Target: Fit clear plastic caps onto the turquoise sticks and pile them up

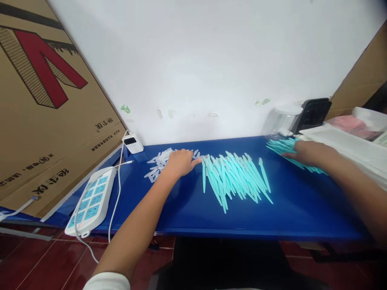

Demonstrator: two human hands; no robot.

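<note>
My left hand [180, 163] rests over a scattered pile of small clear plastic caps [160, 161]. Its fingers curl down out of sight, with the thumb pointing right toward the middle razors; whatever they pinch is hidden. Slim turquoise eyebrow razors [236, 177] lie heaped at the middle of the table, their pale ends pointing away from me. At the right, my right hand [306, 153] reaches onto a second heap of turquoise razors [279, 147]. Its thumb is apart from the fingers and touches the heap; the fingertips are partly hidden.
A blue table [187, 213] meets a white wall. On the left are a power strip [92, 199], white cables, a small white device [133, 143] and a large cardboard box [54, 121]. A clear jar [282, 121], a black holder [314, 114] and white trays [347, 149] stand right.
</note>
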